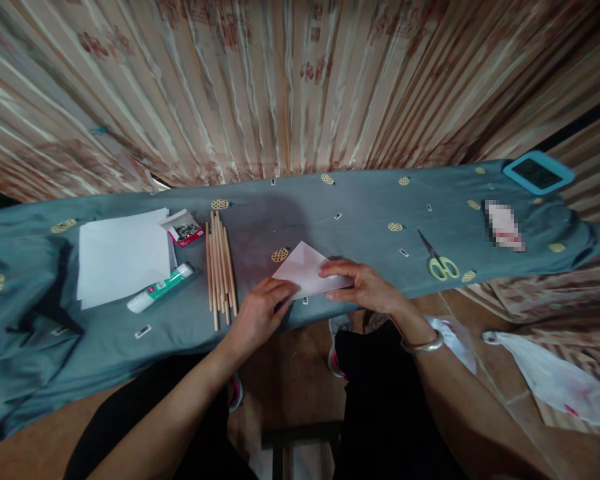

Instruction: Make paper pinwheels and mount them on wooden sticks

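Observation:
A white sheet of paper (305, 265), folded to a triangle with its peak pointing away from me, lies near the front edge of the cloth-covered table. My left hand (264, 308) grips its left corner, fingers on top and thumb toward the near edge. On the right side my right hand (361, 285) pinches the other corner between thumb and fingers. The fingers partly cover both lower corners. Just left of my left hand lies a bundle of thin wooden sticks (220, 270).
Left of the sticks are a stack of white paper (123, 253), a glue stick (160, 288) and an open box of small metal pieces (187, 230). To the right lie scissors (441, 263), a blurred pale packet (503, 227) and a blue-framed device (539, 172). A curtain (290, 87) hangs behind.

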### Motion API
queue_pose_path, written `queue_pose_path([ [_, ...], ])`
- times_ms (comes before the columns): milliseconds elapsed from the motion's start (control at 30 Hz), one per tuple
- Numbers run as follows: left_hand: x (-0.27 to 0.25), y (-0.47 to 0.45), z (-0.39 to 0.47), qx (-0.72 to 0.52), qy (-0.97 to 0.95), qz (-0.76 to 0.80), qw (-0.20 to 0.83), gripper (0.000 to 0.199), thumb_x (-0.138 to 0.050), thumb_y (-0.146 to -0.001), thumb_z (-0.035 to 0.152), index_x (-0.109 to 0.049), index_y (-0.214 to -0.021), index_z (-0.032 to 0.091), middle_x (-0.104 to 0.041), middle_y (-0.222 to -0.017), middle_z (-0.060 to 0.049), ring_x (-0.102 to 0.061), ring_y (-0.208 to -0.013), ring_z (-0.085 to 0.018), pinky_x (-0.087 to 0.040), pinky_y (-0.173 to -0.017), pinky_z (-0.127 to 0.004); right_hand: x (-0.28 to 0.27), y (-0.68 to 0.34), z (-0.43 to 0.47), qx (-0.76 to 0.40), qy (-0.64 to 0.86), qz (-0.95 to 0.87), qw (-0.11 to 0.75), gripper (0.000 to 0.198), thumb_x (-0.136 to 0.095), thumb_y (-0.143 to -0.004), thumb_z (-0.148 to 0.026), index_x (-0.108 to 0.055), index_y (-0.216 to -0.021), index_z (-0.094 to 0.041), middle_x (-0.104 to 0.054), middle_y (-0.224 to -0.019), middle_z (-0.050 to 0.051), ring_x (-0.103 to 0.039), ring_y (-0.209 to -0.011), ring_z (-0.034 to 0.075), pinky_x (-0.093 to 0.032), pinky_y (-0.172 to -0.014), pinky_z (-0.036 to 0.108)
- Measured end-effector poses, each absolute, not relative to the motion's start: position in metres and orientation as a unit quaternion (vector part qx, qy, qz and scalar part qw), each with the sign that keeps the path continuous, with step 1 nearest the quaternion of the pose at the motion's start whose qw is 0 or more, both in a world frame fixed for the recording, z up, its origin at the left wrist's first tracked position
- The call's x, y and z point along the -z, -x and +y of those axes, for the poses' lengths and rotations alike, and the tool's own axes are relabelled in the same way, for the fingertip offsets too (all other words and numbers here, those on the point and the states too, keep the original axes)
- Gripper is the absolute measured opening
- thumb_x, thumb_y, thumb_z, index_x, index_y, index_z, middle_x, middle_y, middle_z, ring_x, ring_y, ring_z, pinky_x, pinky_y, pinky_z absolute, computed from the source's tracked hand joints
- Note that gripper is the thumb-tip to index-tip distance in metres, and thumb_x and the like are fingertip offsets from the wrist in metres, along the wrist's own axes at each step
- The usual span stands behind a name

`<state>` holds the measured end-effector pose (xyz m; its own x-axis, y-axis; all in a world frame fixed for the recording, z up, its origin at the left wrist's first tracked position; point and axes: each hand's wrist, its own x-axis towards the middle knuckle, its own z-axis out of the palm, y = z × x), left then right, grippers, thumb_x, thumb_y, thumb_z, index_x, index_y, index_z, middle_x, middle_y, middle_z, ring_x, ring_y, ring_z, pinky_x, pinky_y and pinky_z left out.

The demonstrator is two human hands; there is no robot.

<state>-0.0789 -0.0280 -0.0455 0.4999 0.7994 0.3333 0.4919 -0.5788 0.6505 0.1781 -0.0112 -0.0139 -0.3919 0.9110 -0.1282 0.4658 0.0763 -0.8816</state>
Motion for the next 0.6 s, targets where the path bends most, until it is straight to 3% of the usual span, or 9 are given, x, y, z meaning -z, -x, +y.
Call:
queue_pose_path([
  [133,0.046,0.081,-0.026,-0.352,-0.844,0.341,0.22,0.025,-0.047,-0.093,0.013,-0.07,-0.103,0.016,-0.073,-0.102,-0.01,-0.067,-0.096,-0.02,-0.055,-0.087,-0.037,0.018,-0.19,-0.014,-0.342,0.523,-0.75,0.217,0.046,-0.08,-0.064,-0.014,-0.07,-0.108,-0.021,-0.051,-0.143,0.013,-0.047,-0.135,0.028,-0.037,-0.111,0.047],
  [200,0.046,0.083,-0.022,-0.372,-0.832,0.348,0.218,0.025,-0.047,-0.092,0.011,-0.07,-0.102,0.015,-0.073,-0.103,-0.011,-0.067,-0.097,-0.02,-0.055,-0.088,-0.037,0.02,-0.19,-0.016,-0.301,0.531,-0.76,0.222,0.038,-0.074,-0.069,-0.01,-0.07,-0.106,-0.021,-0.048,-0.146,0.013,-0.047,-0.135,0.028,-0.039,-0.109,0.047],
  [300,0.046,0.088,-0.013,-0.364,-0.817,0.394,0.213,0.024,-0.049,-0.089,0.01,-0.071,-0.095,0.017,-0.072,-0.109,-0.01,-0.066,-0.101,-0.021,-0.054,-0.092,-0.04,0.016,-0.184,-0.023,-0.258,0.516,-0.777,0.251,0.017,-0.06,-0.083,-0.013,-0.07,-0.096,-0.02,-0.06,-0.134,0.011,-0.06,-0.122,0.023,-0.047,-0.104,0.042],
  [400,0.041,0.09,-0.004,-0.354,-0.809,0.432,0.183,0.022,-0.054,-0.087,0.014,-0.069,-0.102,0.02,-0.068,-0.119,-0.009,-0.062,-0.11,-0.024,-0.05,-0.098,-0.047,0.004,-0.174,-0.031,-0.167,0.517,-0.796,0.268,0.017,-0.053,-0.092,-0.02,-0.068,-0.099,-0.02,-0.071,-0.113,0.01,-0.068,-0.106,0.022,-0.052,-0.097,0.039],
  [467,0.036,0.089,-0.003,-0.361,-0.802,0.448,0.16,0.038,-0.061,-0.087,0.022,-0.059,-0.125,0.02,-0.062,-0.13,-0.011,-0.056,-0.12,-0.027,-0.046,-0.103,-0.05,-0.005,-0.168,-0.037,-0.07,0.53,-0.802,0.267,0.02,-0.05,-0.094,-0.022,-0.068,-0.101,-0.018,-0.073,-0.107,0.012,-0.068,-0.099,0.024,-0.052,-0.093,0.041],
  [533,0.03,0.086,-0.006,-0.378,-0.793,0.46,0.131,0.067,-0.066,-0.085,0.028,-0.036,-0.145,0.019,-0.049,-0.144,-0.015,-0.046,-0.132,-0.03,-0.04,-0.108,-0.051,-0.011,-0.161,-0.042,0.015,0.535,-0.805,0.255,0.022,-0.047,-0.094,-0.019,-0.068,-0.101,-0.016,-0.072,-0.107,0.014,-0.067,-0.095,0.026,-0.053,-0.089,0.042],
  [600,0.026,0.084,-0.011,-0.388,-0.792,0.463,0.085,0.085,-0.068,-0.084,0.031,-0.019,-0.152,0.018,-0.034,-0.154,-0.019,-0.033,-0.142,-0.032,-0.033,-0.113,-0.051,-0.014,-0.153,-0.047,0.053,0.519,-0.823,0.225,0.022,-0.046,-0.094,-0.016,-0.067,-0.1,-0.015,-0.071,-0.108,0.015,-0.066,-0.092,0.026,-0.053,-0.085,0.041],
])
